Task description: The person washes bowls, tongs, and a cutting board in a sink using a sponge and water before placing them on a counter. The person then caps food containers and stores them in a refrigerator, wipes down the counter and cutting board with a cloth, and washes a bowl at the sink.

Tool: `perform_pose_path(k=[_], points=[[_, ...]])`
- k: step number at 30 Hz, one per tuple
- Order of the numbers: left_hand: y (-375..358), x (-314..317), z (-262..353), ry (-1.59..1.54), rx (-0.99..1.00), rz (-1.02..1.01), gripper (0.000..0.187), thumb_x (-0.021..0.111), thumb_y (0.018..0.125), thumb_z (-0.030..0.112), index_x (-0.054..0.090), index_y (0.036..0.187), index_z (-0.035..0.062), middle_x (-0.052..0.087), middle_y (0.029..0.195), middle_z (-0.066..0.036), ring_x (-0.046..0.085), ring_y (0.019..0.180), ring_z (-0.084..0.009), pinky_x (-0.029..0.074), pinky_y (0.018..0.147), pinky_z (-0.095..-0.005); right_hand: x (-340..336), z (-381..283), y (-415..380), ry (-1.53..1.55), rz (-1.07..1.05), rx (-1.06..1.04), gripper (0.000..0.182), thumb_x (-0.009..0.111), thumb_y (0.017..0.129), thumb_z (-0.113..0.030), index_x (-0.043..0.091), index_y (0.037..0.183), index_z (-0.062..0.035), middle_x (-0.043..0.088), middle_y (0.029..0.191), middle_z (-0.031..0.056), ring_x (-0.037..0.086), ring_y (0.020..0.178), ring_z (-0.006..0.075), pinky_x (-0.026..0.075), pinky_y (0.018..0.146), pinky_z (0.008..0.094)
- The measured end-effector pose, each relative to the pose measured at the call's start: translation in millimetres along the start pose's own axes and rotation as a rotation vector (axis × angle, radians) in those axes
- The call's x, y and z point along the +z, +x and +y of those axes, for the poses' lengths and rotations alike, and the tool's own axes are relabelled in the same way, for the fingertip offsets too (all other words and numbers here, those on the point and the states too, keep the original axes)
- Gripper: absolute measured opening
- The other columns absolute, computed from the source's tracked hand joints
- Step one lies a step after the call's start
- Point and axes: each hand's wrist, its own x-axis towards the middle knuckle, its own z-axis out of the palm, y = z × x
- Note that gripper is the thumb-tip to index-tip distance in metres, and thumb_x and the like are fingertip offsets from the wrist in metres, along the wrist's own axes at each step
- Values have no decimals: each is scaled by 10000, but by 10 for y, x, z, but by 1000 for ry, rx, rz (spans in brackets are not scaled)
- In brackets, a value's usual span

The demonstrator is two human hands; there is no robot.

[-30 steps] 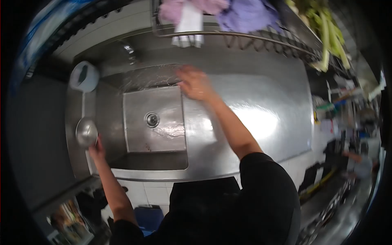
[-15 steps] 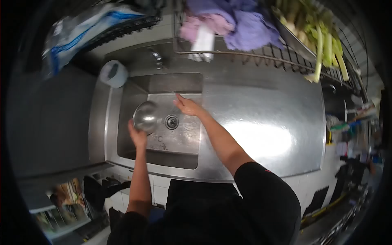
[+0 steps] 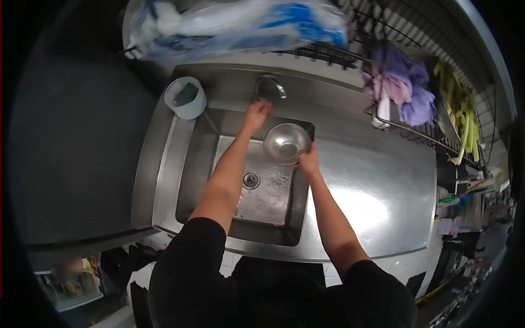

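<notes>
A round metal bowl [image 3: 286, 144] is tilted over the right part of the steel sink [image 3: 262, 208], its hollow side facing up. My right hand [image 3: 308, 162] grips its lower right rim. My left hand [image 3: 258, 113] is at the base of the curved faucet [image 3: 270, 86], above the sink's back edge. Its fingers are closed together there, and what they hold, if anything, is hidden. No water stream can be made out. The drain [image 3: 251, 180] shows between my forearms.
A white tub [image 3: 186, 98] with something dark green inside stands at the sink's back left corner. Steel counter [image 3: 372, 180] extends to the right. Above hang a plastic bag [image 3: 235, 27], purple and pink cloths [image 3: 402, 82] and green stalks [image 3: 465, 115] on wire racks.
The bowl has passed from my left hand to my right and moved right, now hollow side up. My left hand has reached up to the faucet. The view has shifted left.
</notes>
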Motion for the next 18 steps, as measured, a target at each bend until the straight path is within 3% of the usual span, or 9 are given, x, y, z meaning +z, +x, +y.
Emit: perform_pose_path(k=[3, 5, 7, 8, 10, 11, 14, 16, 18], points=[[-288, -269, -705, 632, 44, -190, 210, 632, 943, 191, 725, 1107, 98, 740, 940, -110, 687, 841, -215, 522, 793, -336, 148, -62, 150, 31, 63, -19, 495, 429, 953, 7, 302, 1429, -48, 479, 1354, 209, 636, 1072, 376, 665, 604, 434], [-565, -644, -904, 586, -141, -246, 167, 656, 916, 140, 734, 1052, 82, 744, 884, -88, 689, 810, -172, 528, 750, -329, 238, -237, 125, 21, 124, -32, 479, 413, 959, 11, 305, 1420, -55, 449, 1383, 210, 610, 1128, 384, 668, 620, 437], [-479, -962, -1161, 113, 6, 423, 244, 731, 862, 127, 688, 1095, 68, 710, 936, -77, 662, 697, -174, 544, 620, -325, 317, -287, 215, 58, 120, -74, 477, 413, 961, 10, 303, 1421, -52, 452, 1380, 209, 610, 1128, 386, 669, 624, 438], [-689, -1211, -465, -549, -73, 482, 345, 752, 888, 331, 659, 1104, 79, 655, 758, -10, 594, 652, -165, 521, 603, -325, 311, -268, 224, 90, 104, -103, 476, 413, 962, 9, 301, 1421, -48, 455, 1377, 208, 611, 1128, 388, 669, 627, 439], [-812, -1485, 572, -674, -256, 1034, 855, 770, 839, 483, 274, 1440, 131, 551, 1210, -143, 598, 860, -261, 549, 593, -381, 369, -341, 223, 94, 119, -64, 479, 414, 969, 5, 299, 1430, -47, 451, 1385, 208, 607, 1137, 393, 670, 636, 441], [-791, -1740, 739, -702, -317, 1045, 1004, 761, 825, 527, 122, 1485, 122, 438, 1371, -190, 570, 1034, -349, 598, 655, -441, 373, -357, 220, 97, 142, -62, 479, 414, 969, 5, 299, 1430, -47, 451, 1385, 208, 607, 1137, 393, 670, 636, 441], [-455, -2532, 354, -659, -409, 876, 917, 709, 877, 493, 179, 1499, 77, 391, 1436, -198, 522, 1152, -430, 622, 734, -493, 417, -373, 154, 105, 135, -28, 482, 416, 973, 0, 296, 1438, -37, 441, 1401, 212, 605, 1141, 396, 671, 648, 431], [-340, -2785, 204, -676, -470, 608, 746, 638, 945, 399, 282, 1473, 12, 380, 1452, -206, 555, 1107, -464, 643, 704, -495, 425, -446, 111, 145, 129, -32, 456, 410, 978, -3, 307, 1422, -19, 457, 1394, 211, 613, 1132, 389, 671, 657, 425], [-368, -2765, 351, -610, -525, 675, 579, 582, 980, 295, 392, 1407, -47, 403, 1425, -218, 603, 1012, -483, 655, 643, -472, 423, -373, 164, 160, 122, -68, 465, 413, 968, 3, 306, 1420, -11, 469, 1383, 212, 619, 1124, 385, 669, 655, 424]])
